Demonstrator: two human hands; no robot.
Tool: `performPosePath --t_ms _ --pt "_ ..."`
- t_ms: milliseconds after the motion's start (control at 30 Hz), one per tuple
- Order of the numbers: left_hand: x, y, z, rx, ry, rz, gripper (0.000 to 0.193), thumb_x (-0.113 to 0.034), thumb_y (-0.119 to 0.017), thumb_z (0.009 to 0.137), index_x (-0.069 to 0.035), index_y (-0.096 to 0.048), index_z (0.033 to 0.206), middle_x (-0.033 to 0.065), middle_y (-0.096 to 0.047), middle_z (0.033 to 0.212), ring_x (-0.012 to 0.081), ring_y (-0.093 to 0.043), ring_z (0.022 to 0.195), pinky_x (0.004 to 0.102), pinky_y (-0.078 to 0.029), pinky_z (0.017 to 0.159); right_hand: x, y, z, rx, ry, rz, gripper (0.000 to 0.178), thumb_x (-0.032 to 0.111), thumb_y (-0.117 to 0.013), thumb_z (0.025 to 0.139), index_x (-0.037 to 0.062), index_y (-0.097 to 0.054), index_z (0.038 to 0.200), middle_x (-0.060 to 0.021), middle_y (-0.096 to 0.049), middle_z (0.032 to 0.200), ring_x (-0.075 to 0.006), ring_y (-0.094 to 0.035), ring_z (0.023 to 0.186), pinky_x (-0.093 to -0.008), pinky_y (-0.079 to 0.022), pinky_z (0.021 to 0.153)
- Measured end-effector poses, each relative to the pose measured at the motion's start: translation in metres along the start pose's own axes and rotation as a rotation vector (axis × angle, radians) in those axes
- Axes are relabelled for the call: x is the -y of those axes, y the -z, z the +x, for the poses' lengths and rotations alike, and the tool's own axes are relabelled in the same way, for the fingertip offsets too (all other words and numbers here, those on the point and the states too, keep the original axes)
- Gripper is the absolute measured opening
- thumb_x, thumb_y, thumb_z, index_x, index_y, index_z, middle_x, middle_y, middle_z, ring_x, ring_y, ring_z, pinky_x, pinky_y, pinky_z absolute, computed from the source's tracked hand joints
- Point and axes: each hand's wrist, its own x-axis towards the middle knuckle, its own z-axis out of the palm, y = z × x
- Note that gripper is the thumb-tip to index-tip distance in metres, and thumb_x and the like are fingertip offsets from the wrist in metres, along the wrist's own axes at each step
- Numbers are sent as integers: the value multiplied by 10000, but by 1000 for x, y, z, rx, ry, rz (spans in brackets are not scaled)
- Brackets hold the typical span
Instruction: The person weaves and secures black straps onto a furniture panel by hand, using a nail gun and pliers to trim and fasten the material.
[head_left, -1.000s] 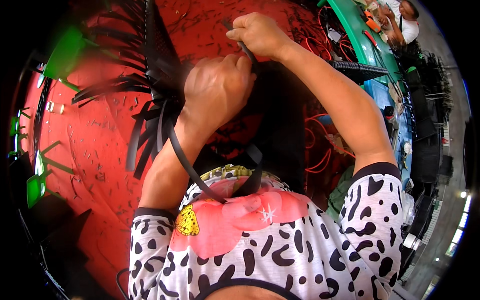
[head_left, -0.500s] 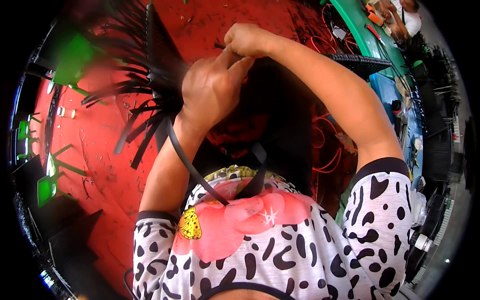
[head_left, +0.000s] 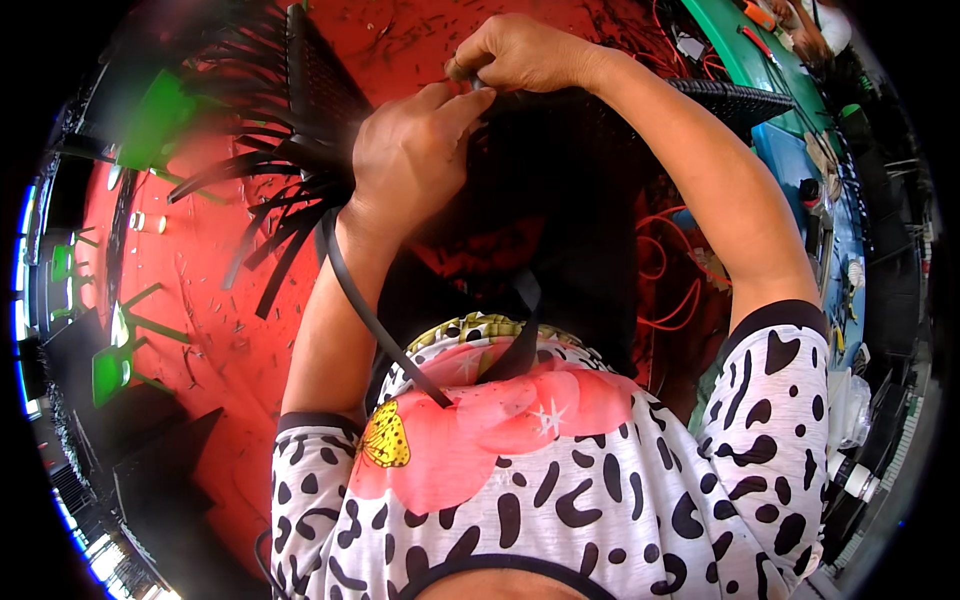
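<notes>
My left hand [head_left: 410, 150] is closed at the top of the dark woven piece in front of me, its thumb and forefinger pinching a black flat strip [head_left: 477, 84]. Just above and to the right, my right hand [head_left: 525, 55] bends over with fingers curled on the same strip, mostly hidden by them. A long loose black strip [head_left: 375, 315] passes by my left wrist and runs down to my chest. Left of that wrist, a bundle of black strip ends [head_left: 275, 210] fans out from a black woven panel [head_left: 315, 75].
Green stools [head_left: 112, 375] stand on the littered red floor [head_left: 240, 330] at the left. Red cords [head_left: 665, 260] lie coiled to the right, near a black woven edge [head_left: 740, 100] and a green table [head_left: 735, 50] with tools. A person [head_left: 825, 25] sits at the far right.
My right hand has moved up and slightly right, away from the left hand. My left hand has shifted a little left and up. The whole view has moved slightly.
</notes>
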Motion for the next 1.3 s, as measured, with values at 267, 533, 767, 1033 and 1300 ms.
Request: performPosePath --t_ms 267,533,767,1033,1300 --pt "1 5 -5 -19 -54 17 292 -17 -608 743 -87 -641 1024 80 -575 745 281 -589 678 366 -466 578 28 1 0 -206 114 -245 198 5 -550 643 7 -664 805 -168 -635 713 -234 -614 617 -322 -484 587" --pt "6 -3 -6 -88 -111 13 357 -29 -583 666 -155 -653 993 55 -513 701 264 -546 605 375 -447 539 9 -6 5 -44 -413 459 177 -68 -557 658 7 -642 795 -70 -626 676 -154 -565 569 -285 -450 522" --pt "-1 13 1 24 -96 -97 330 73 -574 726 -35 -626 1033 111 -573 733 288 -595 673 346 -468 572 -5 -8 10 76 -427 462 180 -60 -574 670 -1 -661 817 -70 -642 725 -165 -578 650 -299 -462 599" --pt "1 14 3 69 -56 -103 331 68 -569 730 -38 -627 1038 115 -578 746 292 -601 689 348 -470 581 17 3 3 231 -135 69 259 -27 -514 684 -19 -660 897 -120 -666 806 -219 -611 731 -330 -484 679" --pt "9 6 5 8 -56 -121 250 -57 -556 728 -103 -656 952 88 -582 741 306 -587 653 395 -472 575 42 -44 -66 -619 387 -448 295 123 -709 634 76 -601 904 -98 -573 980 -272 -563 936 -370 -460 791"
